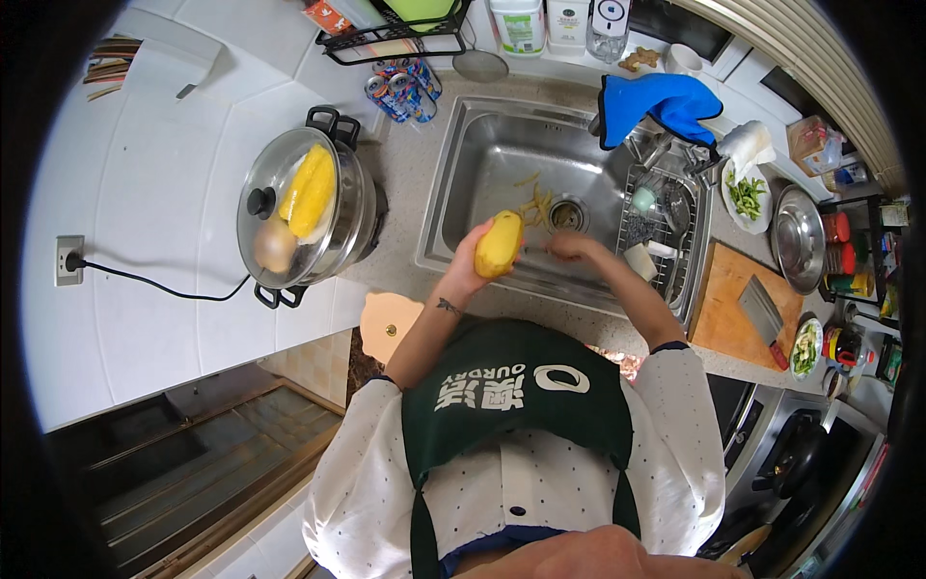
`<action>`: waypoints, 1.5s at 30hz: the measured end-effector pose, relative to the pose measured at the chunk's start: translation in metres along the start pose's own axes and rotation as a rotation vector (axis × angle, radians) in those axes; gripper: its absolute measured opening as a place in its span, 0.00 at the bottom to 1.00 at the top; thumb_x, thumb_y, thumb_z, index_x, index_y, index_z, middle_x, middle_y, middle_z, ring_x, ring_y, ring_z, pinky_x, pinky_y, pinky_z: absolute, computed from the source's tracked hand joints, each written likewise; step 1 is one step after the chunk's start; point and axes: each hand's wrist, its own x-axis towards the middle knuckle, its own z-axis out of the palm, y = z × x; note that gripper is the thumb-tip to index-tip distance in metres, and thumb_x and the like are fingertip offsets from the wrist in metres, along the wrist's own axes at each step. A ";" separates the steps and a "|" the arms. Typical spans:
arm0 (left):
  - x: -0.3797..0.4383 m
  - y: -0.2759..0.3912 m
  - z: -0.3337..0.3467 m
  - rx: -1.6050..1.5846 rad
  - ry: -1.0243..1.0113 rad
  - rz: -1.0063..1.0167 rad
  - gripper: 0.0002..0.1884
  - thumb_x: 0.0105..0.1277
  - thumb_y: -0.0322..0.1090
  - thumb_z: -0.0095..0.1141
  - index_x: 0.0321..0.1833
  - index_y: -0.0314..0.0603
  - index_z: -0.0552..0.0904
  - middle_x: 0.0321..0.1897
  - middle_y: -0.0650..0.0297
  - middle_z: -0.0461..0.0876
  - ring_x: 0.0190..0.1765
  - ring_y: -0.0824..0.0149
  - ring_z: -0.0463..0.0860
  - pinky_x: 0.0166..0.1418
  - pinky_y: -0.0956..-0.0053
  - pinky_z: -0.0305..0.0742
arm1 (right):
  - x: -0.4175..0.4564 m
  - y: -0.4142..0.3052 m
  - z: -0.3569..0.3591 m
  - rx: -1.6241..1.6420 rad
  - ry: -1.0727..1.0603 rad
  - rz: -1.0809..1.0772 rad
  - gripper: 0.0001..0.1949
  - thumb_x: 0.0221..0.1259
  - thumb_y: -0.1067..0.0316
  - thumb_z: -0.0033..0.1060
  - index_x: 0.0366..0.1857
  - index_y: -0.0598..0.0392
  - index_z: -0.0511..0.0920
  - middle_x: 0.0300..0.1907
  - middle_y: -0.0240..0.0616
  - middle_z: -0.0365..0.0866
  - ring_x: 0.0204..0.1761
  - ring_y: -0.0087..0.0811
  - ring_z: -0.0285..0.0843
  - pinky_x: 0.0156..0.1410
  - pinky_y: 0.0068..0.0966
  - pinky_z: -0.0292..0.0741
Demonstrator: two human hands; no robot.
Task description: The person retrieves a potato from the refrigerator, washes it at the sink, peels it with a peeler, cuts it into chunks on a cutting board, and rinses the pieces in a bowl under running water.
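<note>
My left hand (pixel 469 259) holds a peeled yellow potato (pixel 499 244) over the near left part of the stainless-steel sink (pixel 477 174). To its right, my right hand (pixel 568 246) is over the sink just below the drain (pixel 567 213); it is blurred and turned away, so whether it holds anything cannot be told. Strips of peel (pixel 537 206) lie on the sink floor beside the drain.
A lidded steamer pot (pixel 347 210) with corn inside stands at the left. Right of the sink's wire rack (pixel 636 195) lies a wooden cutting board (pixel 723 304) bearing a cleaver (pixel 761 310). A blue cloth (pixel 655 105) hangs over the faucet. Drink cans (pixel 401 90) stand behind.
</note>
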 end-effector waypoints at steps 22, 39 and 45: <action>0.024 -0.012 -0.031 -0.394 0.016 -0.083 0.22 0.60 0.53 0.46 0.47 0.42 0.74 0.38 0.56 0.76 0.35 0.61 0.76 0.33 0.72 0.75 | -0.035 -0.054 0.018 -0.216 0.773 -0.451 0.17 0.59 0.53 0.44 0.21 0.55 0.72 0.15 0.46 0.73 0.16 0.43 0.72 0.20 0.38 0.67; 0.024 -0.007 -0.008 -0.319 0.196 0.117 0.23 0.60 0.53 0.45 0.47 0.40 0.72 0.35 0.54 0.73 0.36 0.62 0.72 0.36 0.73 0.73 | -0.081 -0.093 0.029 -0.096 0.860 -0.588 0.12 0.59 0.59 0.44 0.38 0.55 0.72 0.22 0.43 0.75 0.22 0.42 0.75 0.25 0.35 0.71; 0.026 -0.007 -0.031 -0.415 -0.177 -0.084 0.23 0.61 0.54 0.44 0.47 0.42 0.72 0.39 0.55 0.75 0.37 0.63 0.74 0.35 0.73 0.73 | -0.018 -0.039 0.022 -0.148 0.834 -0.388 0.17 0.61 0.53 0.42 0.24 0.57 0.73 0.17 0.45 0.74 0.16 0.39 0.73 0.20 0.33 0.68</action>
